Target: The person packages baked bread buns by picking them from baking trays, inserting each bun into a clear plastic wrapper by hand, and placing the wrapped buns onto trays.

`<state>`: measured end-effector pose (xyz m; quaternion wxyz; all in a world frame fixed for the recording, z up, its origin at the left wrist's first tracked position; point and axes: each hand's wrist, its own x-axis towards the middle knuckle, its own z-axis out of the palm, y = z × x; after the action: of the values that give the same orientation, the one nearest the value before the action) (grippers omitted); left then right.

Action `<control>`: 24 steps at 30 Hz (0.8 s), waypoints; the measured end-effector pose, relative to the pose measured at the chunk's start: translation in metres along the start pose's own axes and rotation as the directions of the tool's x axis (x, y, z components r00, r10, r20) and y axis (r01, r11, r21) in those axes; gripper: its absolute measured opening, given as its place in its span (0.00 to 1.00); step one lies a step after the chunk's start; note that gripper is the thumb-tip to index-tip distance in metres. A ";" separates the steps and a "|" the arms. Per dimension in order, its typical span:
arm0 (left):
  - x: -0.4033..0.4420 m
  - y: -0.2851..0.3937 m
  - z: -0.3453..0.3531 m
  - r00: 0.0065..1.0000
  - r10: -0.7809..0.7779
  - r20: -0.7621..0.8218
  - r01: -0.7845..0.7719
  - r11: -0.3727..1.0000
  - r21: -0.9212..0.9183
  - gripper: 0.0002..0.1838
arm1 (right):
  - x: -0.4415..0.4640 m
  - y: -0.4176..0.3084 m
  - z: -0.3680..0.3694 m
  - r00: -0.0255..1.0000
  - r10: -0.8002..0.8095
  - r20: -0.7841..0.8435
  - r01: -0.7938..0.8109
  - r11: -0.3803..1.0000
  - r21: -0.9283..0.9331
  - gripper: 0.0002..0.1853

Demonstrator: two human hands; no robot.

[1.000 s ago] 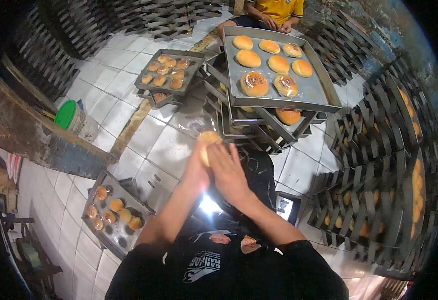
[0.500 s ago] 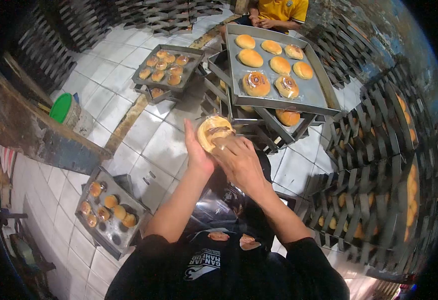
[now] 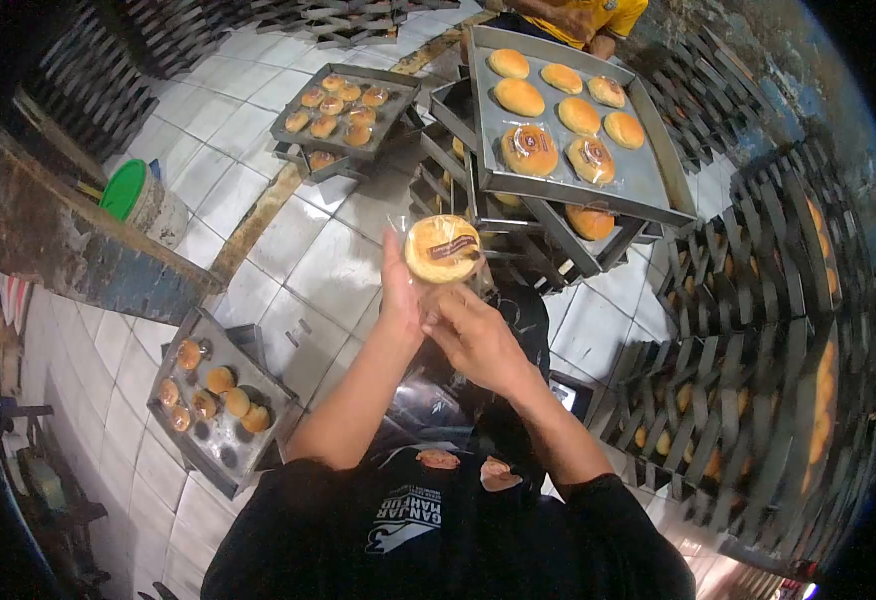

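A round golden bun in a clear printed wrapper is held up in front of me. My left hand supports it from the left and below, partly behind it. Just beneath the bun, my right hand has its fingers pinched together at the lower end of the wrapper. Beyond my hands, a large metal tray with several buns, some wrapped, tops a stack of trays.
A smaller tray of wrapped buns lies further back. Another tray with buns is at the lower left. A green-lidded bucket, stacked trays at right and a seated person surround the tiled floor.
The bun has turned so its printed label faces up. My right hand has moved from the bun's face down to the lower end of its wrapper. The camera view has shifted slightly.
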<state>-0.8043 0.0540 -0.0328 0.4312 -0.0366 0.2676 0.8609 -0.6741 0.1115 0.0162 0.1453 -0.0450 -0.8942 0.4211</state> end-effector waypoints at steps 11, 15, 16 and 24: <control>0.016 -0.008 -0.026 0.988 -0.153 0.013 0.153 0.979 -0.133 0.37 | -0.006 0.027 0.023 1.000 -0.006 -0.030 0.014 0.962 0.273 0.13; 0.026 0.021 -0.065 0.998 -0.051 0.047 0.056 0.993 -0.103 0.33 | -0.039 -0.019 -0.021 0.880 -0.305 0.365 -0.260 0.333 0.906 0.17; 0.015 0.031 -0.056 0.998 -0.052 -0.032 0.048 0.993 -0.110 0.31 | -0.041 0.001 -0.017 0.959 -0.111 0.262 -0.123 0.669 0.733 0.14; -0.042 0.022 -0.027 1.000 -0.020 -0.019 0.027 0.875 0.483 0.26 | -0.006 0.041 -0.006 0.948 0.023 -0.316 -0.047 0.997 -0.067 0.09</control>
<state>-0.7994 -0.0007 -0.0335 0.4351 0.0629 0.4764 0.7614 -0.6683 0.1408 -0.0129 0.2769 -0.1327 -0.8736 0.3776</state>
